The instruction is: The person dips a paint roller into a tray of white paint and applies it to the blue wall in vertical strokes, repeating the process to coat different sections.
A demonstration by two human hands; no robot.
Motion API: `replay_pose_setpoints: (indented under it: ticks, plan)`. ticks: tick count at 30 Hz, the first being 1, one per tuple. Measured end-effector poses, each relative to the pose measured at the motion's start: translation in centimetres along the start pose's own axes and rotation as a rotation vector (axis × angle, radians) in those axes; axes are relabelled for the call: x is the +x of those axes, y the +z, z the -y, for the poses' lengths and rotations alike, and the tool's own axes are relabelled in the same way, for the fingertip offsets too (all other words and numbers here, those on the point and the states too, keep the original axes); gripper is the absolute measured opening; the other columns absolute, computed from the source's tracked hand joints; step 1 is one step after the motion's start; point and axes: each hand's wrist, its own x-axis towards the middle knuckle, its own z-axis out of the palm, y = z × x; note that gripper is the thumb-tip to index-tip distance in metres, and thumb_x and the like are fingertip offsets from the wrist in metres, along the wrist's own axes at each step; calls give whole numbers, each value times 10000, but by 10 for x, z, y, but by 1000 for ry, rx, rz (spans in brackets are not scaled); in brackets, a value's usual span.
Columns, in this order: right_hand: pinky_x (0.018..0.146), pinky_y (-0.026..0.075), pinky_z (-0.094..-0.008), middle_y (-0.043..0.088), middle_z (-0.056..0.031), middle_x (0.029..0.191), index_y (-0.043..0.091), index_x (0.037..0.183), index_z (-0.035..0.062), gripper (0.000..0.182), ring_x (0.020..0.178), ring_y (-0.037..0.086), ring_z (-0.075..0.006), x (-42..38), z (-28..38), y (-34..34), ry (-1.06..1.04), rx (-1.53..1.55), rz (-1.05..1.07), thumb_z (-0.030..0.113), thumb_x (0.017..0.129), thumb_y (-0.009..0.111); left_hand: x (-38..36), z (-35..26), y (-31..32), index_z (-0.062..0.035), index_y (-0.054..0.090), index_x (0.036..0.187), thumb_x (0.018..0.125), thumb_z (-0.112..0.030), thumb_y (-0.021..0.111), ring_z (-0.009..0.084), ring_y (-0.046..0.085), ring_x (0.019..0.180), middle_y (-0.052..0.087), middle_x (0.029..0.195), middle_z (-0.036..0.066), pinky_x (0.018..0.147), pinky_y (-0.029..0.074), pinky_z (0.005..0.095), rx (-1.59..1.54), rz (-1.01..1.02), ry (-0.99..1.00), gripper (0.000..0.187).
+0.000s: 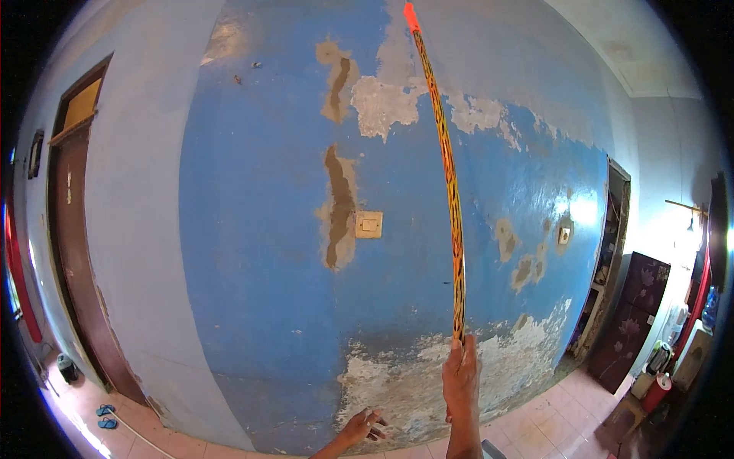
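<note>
My right hand point(461, 375) grips the lower part of a long pole point(447, 164) with a yellow, orange and black striped pattern. The pole rises nearly upright, leaning slightly left, in front of the wall. A bright orange-red piece point(412, 17) caps its upper end, close to the top edge of the view; anything beyond that is out of sight. Lower and to the left, my left hand point(361, 428) holds nothing, its fingers loosely bent and apart. Behind both hands is a blue wall point(260, 191) with peeling paint and bare patches.
A light switch point(369, 224) sits beside brown filled cracks point(339, 206), and a socket point(564, 235) is farther right. A brown door point(80, 252) stands left, with blue sandals point(106, 417) on the tiled floor. At right are a doorway, a dark flowered fridge point(631, 321) and a red container point(656, 392).
</note>
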Motion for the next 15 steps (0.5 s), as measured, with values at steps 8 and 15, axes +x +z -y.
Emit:
replay_pose_setpoints:
  ticks: [8,15]
  plan:
    - [559,506,-421,554,-322,1044,392,1164,-38,307,800,639,-363,-105,-122,53,-132,-246,5,109,928,522,2,-16,1,43,159,1438,924,-557,467,203,659,781,591,1120,132,669,523,306,63,10,-27,848]
    - [566,395,-540,568,-295,756,484,1089,21,300,673,535,-495,-194,-143,51,87,45,-38,291,980,414,17,-43,44,78,241,1377,932,-566,446,194,628,897,581,1089,135,729,511,320,96,102,102,809]
